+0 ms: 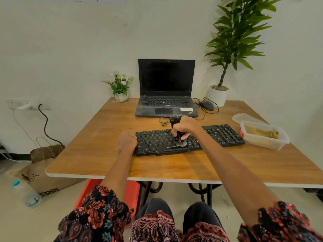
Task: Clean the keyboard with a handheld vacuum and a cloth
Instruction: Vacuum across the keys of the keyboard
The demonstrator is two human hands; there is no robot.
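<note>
While right hand [183,127] grips vacuum [177,132] | left hand [127,140] steadies keyboard [218,135]

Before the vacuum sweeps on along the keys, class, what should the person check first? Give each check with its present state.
1. Right hand grips the handheld vacuum: ok.
2. Brush tip sits on the keyboard: ok.
3. Left hand steadies the keyboard's left end: ok.
4. Vacuum running: cannot tell.
5. Cloth within reach, in the plastic container to the right: ok.
6. Mouse cable clear of the brush: ok.
</note>
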